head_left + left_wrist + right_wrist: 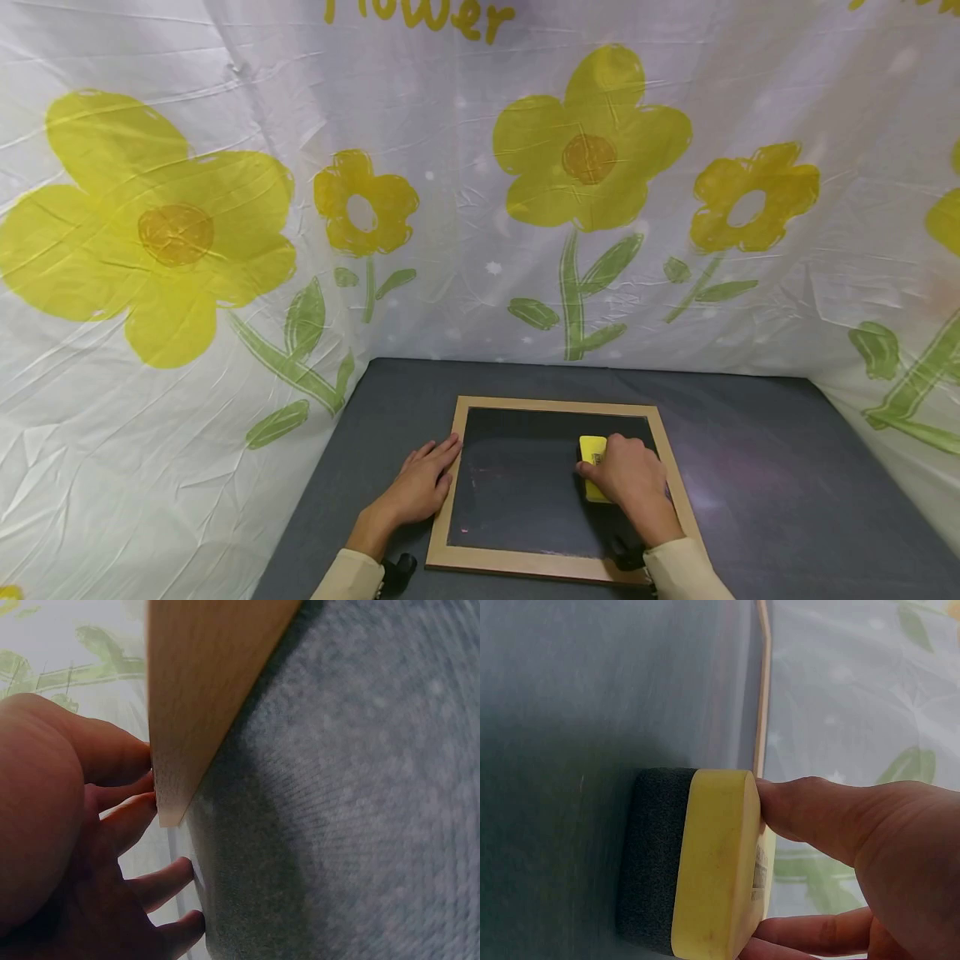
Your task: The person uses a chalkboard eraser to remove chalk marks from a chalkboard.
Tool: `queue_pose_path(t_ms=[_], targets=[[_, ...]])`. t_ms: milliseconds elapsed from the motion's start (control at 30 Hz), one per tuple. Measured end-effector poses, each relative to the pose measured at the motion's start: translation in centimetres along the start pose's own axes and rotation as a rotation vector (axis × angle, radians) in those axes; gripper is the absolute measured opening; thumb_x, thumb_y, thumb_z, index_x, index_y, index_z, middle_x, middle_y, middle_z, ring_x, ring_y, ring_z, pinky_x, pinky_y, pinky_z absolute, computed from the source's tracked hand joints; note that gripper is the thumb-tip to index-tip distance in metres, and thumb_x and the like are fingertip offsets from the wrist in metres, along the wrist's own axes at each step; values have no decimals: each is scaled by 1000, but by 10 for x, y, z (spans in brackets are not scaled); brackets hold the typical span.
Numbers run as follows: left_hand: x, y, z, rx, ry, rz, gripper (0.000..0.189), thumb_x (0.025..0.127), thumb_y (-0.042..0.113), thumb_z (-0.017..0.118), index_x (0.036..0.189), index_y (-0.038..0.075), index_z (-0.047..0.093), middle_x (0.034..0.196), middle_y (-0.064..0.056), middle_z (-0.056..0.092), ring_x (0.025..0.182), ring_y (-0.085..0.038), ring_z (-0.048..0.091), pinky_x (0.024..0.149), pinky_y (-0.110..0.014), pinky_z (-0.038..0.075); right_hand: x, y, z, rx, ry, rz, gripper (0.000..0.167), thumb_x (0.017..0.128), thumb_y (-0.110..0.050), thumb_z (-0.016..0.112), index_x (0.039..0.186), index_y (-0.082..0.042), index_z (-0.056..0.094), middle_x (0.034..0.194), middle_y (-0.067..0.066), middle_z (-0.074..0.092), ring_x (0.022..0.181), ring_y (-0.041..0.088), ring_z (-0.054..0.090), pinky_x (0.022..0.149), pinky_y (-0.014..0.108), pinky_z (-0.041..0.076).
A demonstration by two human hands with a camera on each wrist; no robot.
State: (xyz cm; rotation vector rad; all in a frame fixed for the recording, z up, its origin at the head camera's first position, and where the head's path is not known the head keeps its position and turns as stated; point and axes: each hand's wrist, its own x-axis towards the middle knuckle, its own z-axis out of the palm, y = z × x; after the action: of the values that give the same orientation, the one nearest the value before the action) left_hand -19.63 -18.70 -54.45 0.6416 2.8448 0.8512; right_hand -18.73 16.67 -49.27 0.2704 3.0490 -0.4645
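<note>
A blackboard (pixel 517 483) in a pale wooden frame (pixel 555 405) lies on a dark grey table. My right hand (pixel 633 475) grips a yellow board eraser (pixel 592 450) over the board's right part. In the right wrist view, the eraser's dark felt side (pixel 654 862) faces the board surface, with thumb and fingers on its yellow back (pixel 712 862). My left hand (pixel 422 485) rests with extended fingers against the frame's left edge. Fingertips of the left hand (pixel 97 802) touch the wooden side (pixel 202 682) in the left wrist view. Faint pinkish marks show on the board's left part.
The dark grey tabletop (pixel 780 483) spreads around the board. Behind and beside it hangs a white cloth (pixel 457 275) printed with yellow flowers. Both wrists wear a black strap device, and the sleeves are beige.
</note>
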Motion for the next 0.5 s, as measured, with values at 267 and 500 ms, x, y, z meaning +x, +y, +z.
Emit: queue_pose_path(t_ms=[267, 500], targets=[[0, -1, 2, 5, 8, -6, 58, 108, 7, 61, 165, 2, 48, 175, -16, 41, 158, -56, 37, 125, -81, 23, 1, 10, -3, 4, -9, 4, 62, 86, -56, 88, 97, 2, 70, 75, 11, 63, 64, 26, 60, 53, 38, 50], [1, -1, 2, 13, 13, -5, 58, 107, 6, 62, 164, 2, 49, 175, -15, 41, 158, -55, 38, 124, -81, 23, 2, 18, -6, 6, -15, 27, 65, 87, -57, 87, 101, 4, 69, 77, 12, 64, 67, 28, 61, 57, 42, 52]])
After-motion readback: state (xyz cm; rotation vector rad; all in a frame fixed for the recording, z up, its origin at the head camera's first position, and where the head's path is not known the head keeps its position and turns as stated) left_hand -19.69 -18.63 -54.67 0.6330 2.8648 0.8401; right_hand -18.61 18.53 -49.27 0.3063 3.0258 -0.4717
